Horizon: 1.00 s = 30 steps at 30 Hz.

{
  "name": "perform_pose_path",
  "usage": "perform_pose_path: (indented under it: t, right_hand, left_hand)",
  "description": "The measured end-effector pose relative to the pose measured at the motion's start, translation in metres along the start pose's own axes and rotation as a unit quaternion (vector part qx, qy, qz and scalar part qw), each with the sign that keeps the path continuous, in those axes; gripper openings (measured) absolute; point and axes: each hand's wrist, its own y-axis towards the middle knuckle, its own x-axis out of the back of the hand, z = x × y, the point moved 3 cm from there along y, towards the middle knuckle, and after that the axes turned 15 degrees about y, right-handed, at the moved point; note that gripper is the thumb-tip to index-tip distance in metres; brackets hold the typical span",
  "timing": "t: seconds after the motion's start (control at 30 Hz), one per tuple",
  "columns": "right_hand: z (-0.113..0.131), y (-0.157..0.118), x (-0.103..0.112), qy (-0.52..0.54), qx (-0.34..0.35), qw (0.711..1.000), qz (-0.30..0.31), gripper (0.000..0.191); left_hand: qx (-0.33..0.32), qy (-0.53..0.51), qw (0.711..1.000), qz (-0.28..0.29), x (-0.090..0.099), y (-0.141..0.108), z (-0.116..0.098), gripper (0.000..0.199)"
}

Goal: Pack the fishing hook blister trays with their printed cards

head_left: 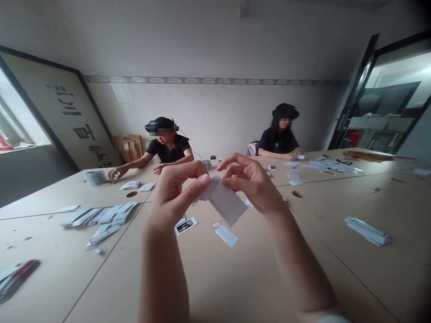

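Note:
In front of me, above the table, a plain whitish card point(229, 204) hangs tilted between my two hands. My left hand point(180, 190) is closed, its thumb and forefinger pinching the card's upper left corner, where a smaller pale flap shows. On the other side, my right hand point(249, 181) is closed too, with thumb and fingertips at the card's upper edge. Below them on the tabletop lie a photo card point(186, 226) with a white border, a small red-edged label point(216, 224) and a blank white slip point(226, 236).
Spread piles of cards point(101, 214) lie to the left, and a small stack point(367, 231) to the right. Across the table point(256, 273) sit two people wearing headgear; one reaches toward a stack point(94, 178). Loose cards and plastic pieces point(332, 165) cover the far right.

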Motion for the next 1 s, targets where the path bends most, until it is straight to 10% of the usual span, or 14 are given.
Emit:
perform_pose_path:
  t: [0.57, 1.0]
  right_hand:
    - [0.008, -0.009, -0.007, -0.051, 0.126, 0.989, -0.057, 0.016]
    - [0.01, -0.01, -0.012, -0.097, 0.08, 0.992, -0.022, 0.012]
  left_hand:
    - [0.011, -0.011, 0.999, -0.051, 0.004, 0.0, -0.007, 0.019]
    - [-0.023, 0.01, 0.999, -0.042, 0.003, 0.002, -0.012, 0.017]
